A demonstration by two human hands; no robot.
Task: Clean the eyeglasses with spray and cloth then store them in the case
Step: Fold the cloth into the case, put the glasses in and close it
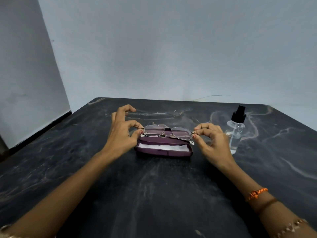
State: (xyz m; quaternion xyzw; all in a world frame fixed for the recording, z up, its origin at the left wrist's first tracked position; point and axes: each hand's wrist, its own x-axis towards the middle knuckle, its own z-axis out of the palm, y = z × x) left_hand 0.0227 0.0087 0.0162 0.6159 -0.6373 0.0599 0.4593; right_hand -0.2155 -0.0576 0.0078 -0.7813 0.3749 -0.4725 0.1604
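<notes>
Thin metal-framed eyeglasses (169,133) with folded arms hang just above an open purple case (164,152) in the middle of the dark marble table (154,194). My left hand (122,130) pinches the frame's left end between thumb and forefinger. My right hand (211,140) pinches the right end the same way. A white cloth (163,147) lies inside the case's near half. The raised lid is partly hidden behind the lenses.
A clear spray bottle (235,133) with a black nozzle stands upright just right of my right hand. A pale wall rises behind the table's far edge. The table's left edge runs along a gap beside another wall.
</notes>
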